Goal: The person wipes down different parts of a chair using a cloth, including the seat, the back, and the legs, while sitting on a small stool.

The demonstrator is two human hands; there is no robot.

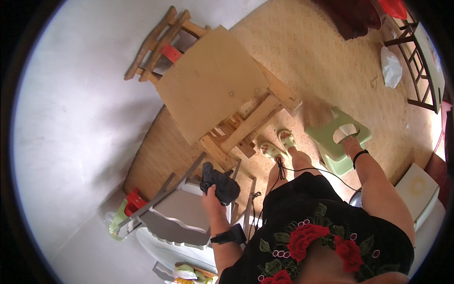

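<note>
While my left hand (211,195) clenches a dark cloth (220,182) over the grey rack (182,214); my right hand (350,144) grips the green stool (331,137).

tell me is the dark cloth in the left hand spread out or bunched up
Bunched up. The dark cloth sits as a crumpled wad gripped in the left hand, above the grey shelf, with no flat edge hanging.

Single head-worn fisheye view, looking steeply down from standing height, floor (302,61) fairly far below
</note>
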